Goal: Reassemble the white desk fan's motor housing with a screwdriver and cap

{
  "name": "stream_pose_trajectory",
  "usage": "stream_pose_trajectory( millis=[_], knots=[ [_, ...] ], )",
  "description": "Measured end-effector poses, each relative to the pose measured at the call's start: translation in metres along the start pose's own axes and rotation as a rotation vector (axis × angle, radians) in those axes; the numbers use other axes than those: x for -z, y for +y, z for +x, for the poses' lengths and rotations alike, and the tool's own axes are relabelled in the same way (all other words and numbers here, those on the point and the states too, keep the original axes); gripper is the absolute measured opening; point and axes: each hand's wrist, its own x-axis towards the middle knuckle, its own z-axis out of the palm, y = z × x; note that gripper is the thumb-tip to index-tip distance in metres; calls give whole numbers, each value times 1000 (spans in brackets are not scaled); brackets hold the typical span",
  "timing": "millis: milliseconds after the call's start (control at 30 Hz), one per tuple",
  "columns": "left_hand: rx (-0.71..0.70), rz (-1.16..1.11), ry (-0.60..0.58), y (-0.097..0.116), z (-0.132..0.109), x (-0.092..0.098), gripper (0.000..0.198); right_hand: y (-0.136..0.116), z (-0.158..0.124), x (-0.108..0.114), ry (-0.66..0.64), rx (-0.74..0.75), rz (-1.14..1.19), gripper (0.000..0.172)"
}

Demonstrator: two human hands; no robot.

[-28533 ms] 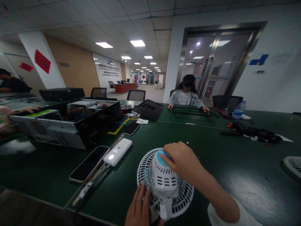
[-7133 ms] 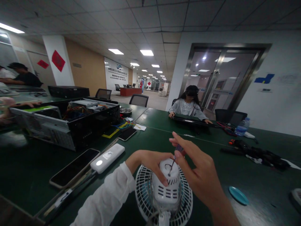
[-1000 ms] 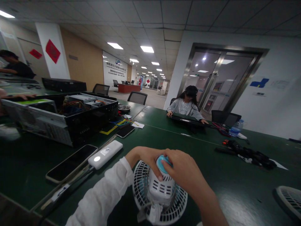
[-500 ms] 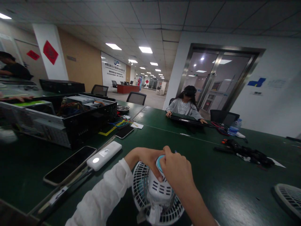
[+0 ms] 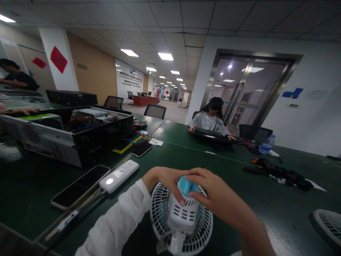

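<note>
A small white fan (image 5: 183,213) lies grille-down on the green table (image 5: 239,177), its motor housing pointing up. A round blue cap (image 5: 186,185) sits on top of the housing. My left hand (image 5: 163,177), in a white sleeve, reaches in from the left and grips the upper housing with its thumb and fingers. My right hand (image 5: 217,197) comes from the lower right. Its fingers curl over the blue cap and pinch its edge.
A white power bank (image 5: 119,175) and a dark phone (image 5: 80,186) lie to the left, behind them an open computer case (image 5: 66,137). A second phone (image 5: 141,149) lies farther back. A person (image 5: 210,119) sits across the table. Black cables (image 5: 282,174) and another fan grille (image 5: 327,222) are at right.
My right hand has shifted on the blue cap, from lying over it to pinching its right side, so more of the cap shows. My left hand keeps its grip on the housing.
</note>
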Motion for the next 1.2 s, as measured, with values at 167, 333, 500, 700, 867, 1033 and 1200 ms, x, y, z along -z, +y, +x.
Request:
stream_pose_trajectory(
  millis=[167,333,500,700,867,1033,1200],
  knots=[
    [-9,1,3,2,0,-1,74,-1,5,-5,-8,14,-46,22],
    [12,26,26,2,1,-1,74,-5,8,-9,35,-7,-117,16],
    [8,46,7,-3,1,0,52,-7,11,-12,72,-21,-178,15],
    [13,15,26,-1,0,-1,48,-10,15,-14,105,-96,-243,14],
    [91,4,35,3,-1,-2,64,-16,20,-17,102,-210,-374,22],
    [109,-14,82,2,-2,-3,83,-21,23,-21,107,-280,-448,24],
    [86,-84,20,3,-1,-5,78,-24,28,-31,141,-353,-469,24]
  ],
)
